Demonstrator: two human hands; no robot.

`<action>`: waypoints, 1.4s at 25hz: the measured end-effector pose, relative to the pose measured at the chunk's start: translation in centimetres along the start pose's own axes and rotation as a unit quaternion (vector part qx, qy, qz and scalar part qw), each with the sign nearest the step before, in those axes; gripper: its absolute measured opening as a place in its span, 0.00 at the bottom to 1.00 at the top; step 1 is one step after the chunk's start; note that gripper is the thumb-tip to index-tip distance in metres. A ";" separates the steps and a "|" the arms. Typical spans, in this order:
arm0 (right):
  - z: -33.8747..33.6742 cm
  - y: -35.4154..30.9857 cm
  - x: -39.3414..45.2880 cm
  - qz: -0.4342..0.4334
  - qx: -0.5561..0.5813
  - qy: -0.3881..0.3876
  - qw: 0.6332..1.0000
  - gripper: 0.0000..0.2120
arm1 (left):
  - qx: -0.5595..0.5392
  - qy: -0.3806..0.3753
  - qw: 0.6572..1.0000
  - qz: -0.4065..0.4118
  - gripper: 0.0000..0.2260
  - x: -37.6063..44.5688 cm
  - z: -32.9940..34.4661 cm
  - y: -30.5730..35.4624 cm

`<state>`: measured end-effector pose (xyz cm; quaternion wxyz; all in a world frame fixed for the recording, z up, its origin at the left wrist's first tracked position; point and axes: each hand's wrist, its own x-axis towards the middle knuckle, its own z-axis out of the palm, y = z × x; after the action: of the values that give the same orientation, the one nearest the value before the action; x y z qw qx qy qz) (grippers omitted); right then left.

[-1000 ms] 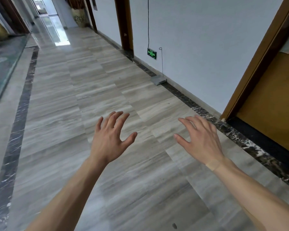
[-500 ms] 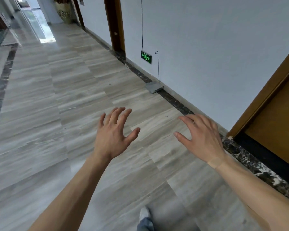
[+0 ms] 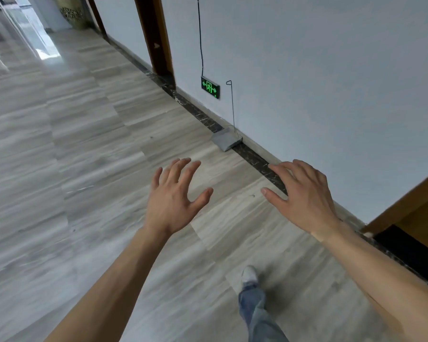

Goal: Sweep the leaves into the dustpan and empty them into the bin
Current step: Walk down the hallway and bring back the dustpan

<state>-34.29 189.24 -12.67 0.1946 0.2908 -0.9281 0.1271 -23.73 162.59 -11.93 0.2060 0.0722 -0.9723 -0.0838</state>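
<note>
Left hand (image 3: 173, 201) w/ fingers spread wide, empty, right hand (image 3: 304, 196) same, both over grey floor (image 3: 84, 169), dustpan (image 3: 226, 141) by wall

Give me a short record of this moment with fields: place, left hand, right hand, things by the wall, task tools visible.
place: corridor with grey floor
left hand: left hand open, empty
right hand: right hand open, empty
things by the wall: green exit sign; grey flat box on the floor
task tools visible: no broom, dustpan or bin in view
</note>
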 end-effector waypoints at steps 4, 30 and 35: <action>5.7 4.3 12.2 -0.009 0.003 -0.004 1.000 0.28 | 0.002 -0.003 1.000 -0.008 0.30 11.9 5.2 -2.7; 38.9 12.6 79.6 0.083 -0.016 -0.054 0.995 0.28 | -0.032 -0.087 0.994 0.052 0.28 82.1 30.7 -33.1; 45.7 19.9 90.6 0.098 -0.008 -0.076 0.992 0.27 | -0.031 -0.102 0.992 0.060 0.28 95.4 38.6 -33.0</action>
<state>-127.57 144.72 -16.44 0.1124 0.2056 -0.9652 0.1161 -122.50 118.89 -16.03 0.1128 -0.0022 -0.9877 -0.1085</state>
